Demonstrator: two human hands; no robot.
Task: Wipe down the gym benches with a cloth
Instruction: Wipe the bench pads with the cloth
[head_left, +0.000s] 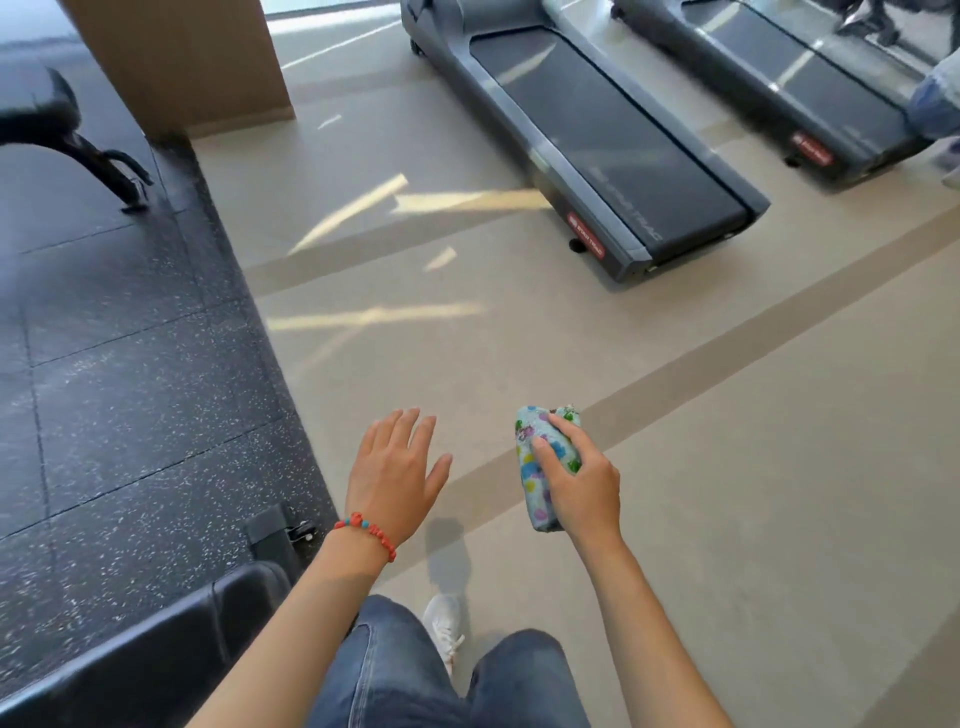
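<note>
I see two black padded benches: one far left (36, 111), one lower left (156, 639) | left hand (392, 475) spread, holding nothing | right hand (582, 486) grips one folded pale-blue flowered cloth (537, 467) | two grey treadmills (587, 135) beyond

Near bench (156, 654) cut off by bottom-left corner. Far-left bench (36, 111) cropped at left edge. Right treadmill (810, 78) cut at top. Cloth (540, 467) partly hidden under right hand (582, 483).
</note>
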